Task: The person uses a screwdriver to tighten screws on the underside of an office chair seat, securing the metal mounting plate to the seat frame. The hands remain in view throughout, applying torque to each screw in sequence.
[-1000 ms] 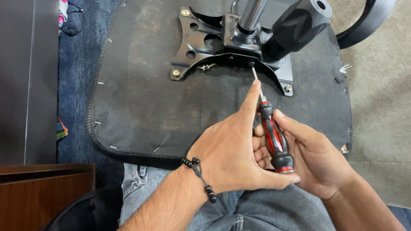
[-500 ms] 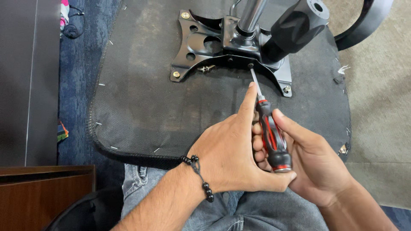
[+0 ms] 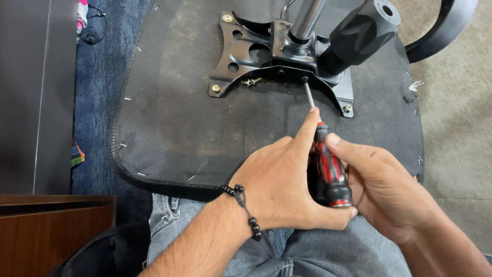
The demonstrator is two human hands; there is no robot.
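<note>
An upturned chair seat (image 3: 205, 128) with black fabric underside rests on my lap. A black metal mounting plate (image 3: 241, 56) with a chrome column (image 3: 305, 18) and a black lever knob (image 3: 359, 33) is bolted to it. Both hands grip a red-and-black screwdriver (image 3: 330, 172); its tip sits on a screw (image 3: 305, 80) at the plate's near edge. My left hand (image 3: 282, 184), a bead bracelet on the wrist, wraps the handle with its forefinger along the shaft. My right hand (image 3: 389, 190) clasps the handle from the right.
A loose screw (image 3: 251, 81) lies by the plate's edge; brass bolts (image 3: 216, 88) sit in its corners. A dark cabinet (image 3: 31, 92) and wooden furniture (image 3: 51, 231) stand left on blue carpet (image 3: 95, 102). A black curved chair part (image 3: 435, 36) lies at the top right on beige floor.
The hands and screwdriver have barely shifted; the tip stays on the same screw, and the grip on the handle has turned slightly.
</note>
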